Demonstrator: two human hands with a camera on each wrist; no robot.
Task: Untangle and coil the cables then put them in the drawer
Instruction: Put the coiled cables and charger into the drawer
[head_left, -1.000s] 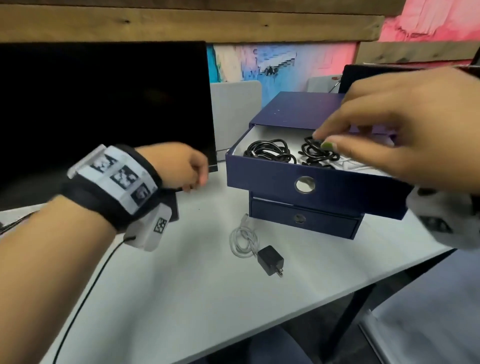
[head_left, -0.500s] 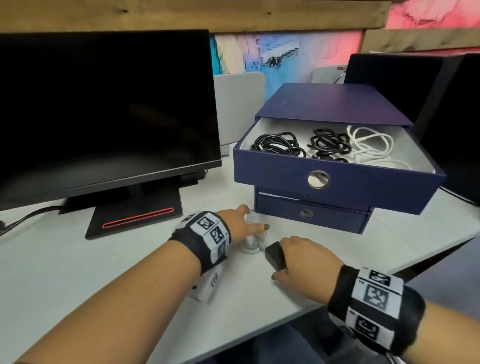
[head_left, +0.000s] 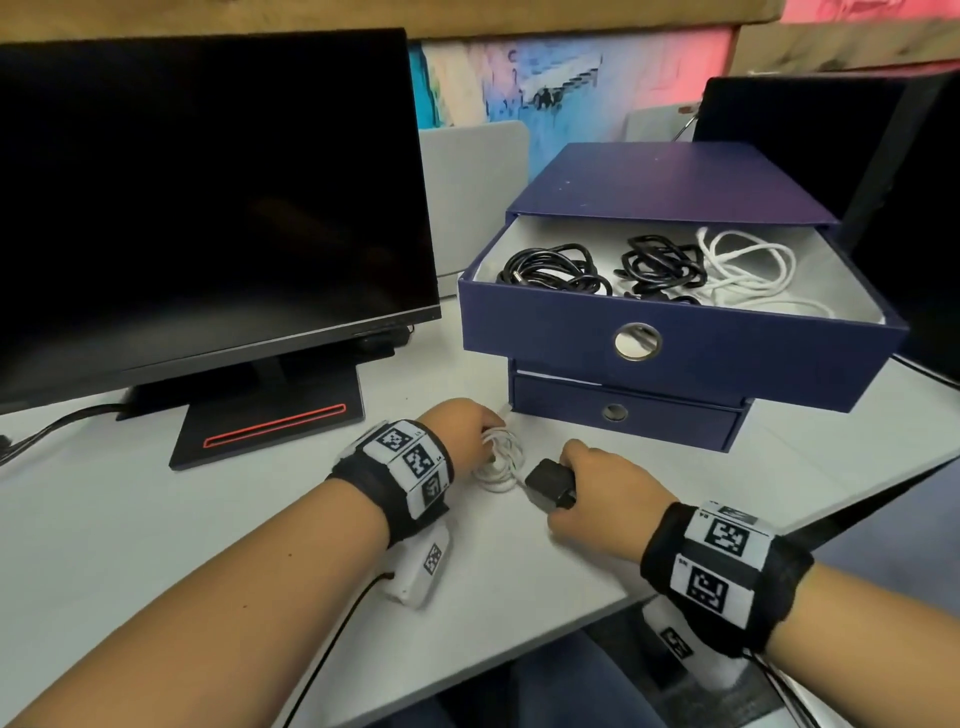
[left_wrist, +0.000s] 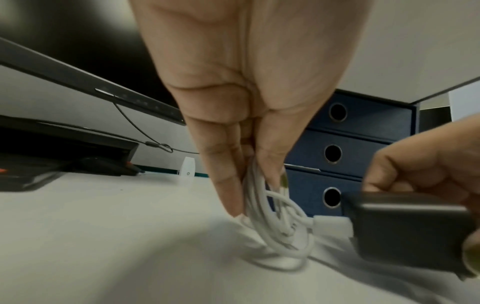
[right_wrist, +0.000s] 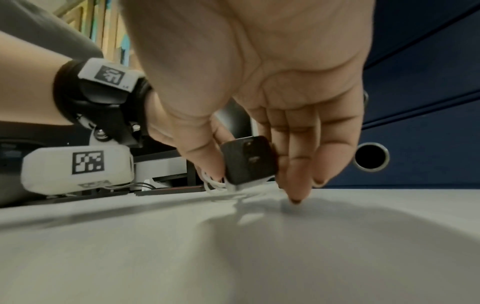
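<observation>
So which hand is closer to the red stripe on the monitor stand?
Left. The left hand pinches the white cable just right of the monitor stand's red stripe. The right hand holds the black charger farther right, beyond the cable.

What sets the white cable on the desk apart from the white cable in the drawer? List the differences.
The white cable on the desk is wound in small tight loops; the white cable in the drawer lies in wide loose loops.
The desk cable is pinched by the left hand and plugged into a black charger held by the right hand; the drawer cable lies untouched, no charger visible.
Both are white and coiled.
</observation>
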